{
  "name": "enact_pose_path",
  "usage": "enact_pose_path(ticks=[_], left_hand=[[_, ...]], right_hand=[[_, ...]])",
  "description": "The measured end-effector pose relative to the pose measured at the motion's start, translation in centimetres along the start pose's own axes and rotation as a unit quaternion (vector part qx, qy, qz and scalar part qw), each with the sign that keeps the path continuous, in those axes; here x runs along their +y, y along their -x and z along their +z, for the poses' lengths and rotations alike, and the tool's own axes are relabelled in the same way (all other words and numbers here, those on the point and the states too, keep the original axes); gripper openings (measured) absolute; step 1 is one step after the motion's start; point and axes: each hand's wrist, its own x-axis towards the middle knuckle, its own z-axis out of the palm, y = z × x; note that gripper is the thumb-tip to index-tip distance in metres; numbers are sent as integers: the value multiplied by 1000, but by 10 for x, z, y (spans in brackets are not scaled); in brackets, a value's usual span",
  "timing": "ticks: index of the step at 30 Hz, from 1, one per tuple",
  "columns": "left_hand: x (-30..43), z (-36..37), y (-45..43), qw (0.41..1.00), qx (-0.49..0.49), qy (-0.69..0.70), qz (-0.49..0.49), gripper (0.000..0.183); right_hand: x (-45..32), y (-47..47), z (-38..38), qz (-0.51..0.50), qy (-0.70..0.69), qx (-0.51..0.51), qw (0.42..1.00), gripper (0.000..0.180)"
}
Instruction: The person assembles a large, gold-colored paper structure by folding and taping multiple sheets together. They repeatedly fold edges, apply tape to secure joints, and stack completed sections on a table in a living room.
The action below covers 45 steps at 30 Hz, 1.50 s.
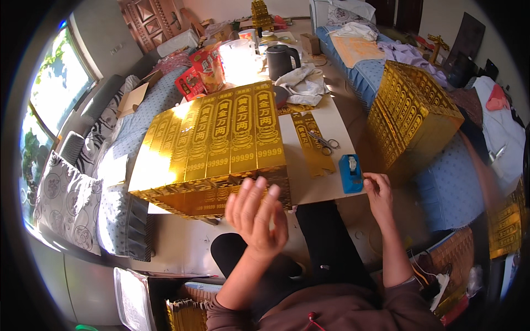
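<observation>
A large box of shiny gold printed paper point(221, 128) lies on the table, its lower side facing me open. My left hand point(256, 223) is raised in front of the box's near edge, palm up, with nothing visible in its fingers. At the table's right edge, my right hand point(380, 194) is beside a blue tape dispenser point(351, 173), thumb and forefinger close together. Whether a bit of tape is between them is too small to tell. Scissors point(326, 143) rest on a loose gold paper strip point(310, 155) between the box and the dispenser.
Another gold box point(410, 120) stands to the right by a blue-covered couch point(453, 190). Behind the table's box are a dark electric kettle point(280, 62), a crumpled cloth point(304, 85) and red snack packets point(207, 70). A patterned sofa point(143, 111) runs along the left.
</observation>
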Motion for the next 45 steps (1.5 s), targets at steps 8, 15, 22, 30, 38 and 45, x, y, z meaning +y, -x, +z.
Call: enact_pose_path(ticks=[8,15,22,30,38,45], left_hand=[[60,120,99,341,-305,613,-644,38],[74,176,75,281,-208,599,-721,33],[77,185,84,254,-152,593,-749,31],[80,187,82,277,-159,561,-764,25],[90,189,69,322,-183,522,-769,37],[93,202,77,335,-159,500,-782,18]], right_hand=[[4,-18,11,44,22,-56,997,25],[15,-33,15,169,-111,-99,974,17],[-22,30,-36,151,-287,-130,937,13],[-22,167,-93,186,-402,-211,871,20],[-33,199,-102,205,-387,-272,857,20],[-14,219,-91,243,-441,-226,834,20]])
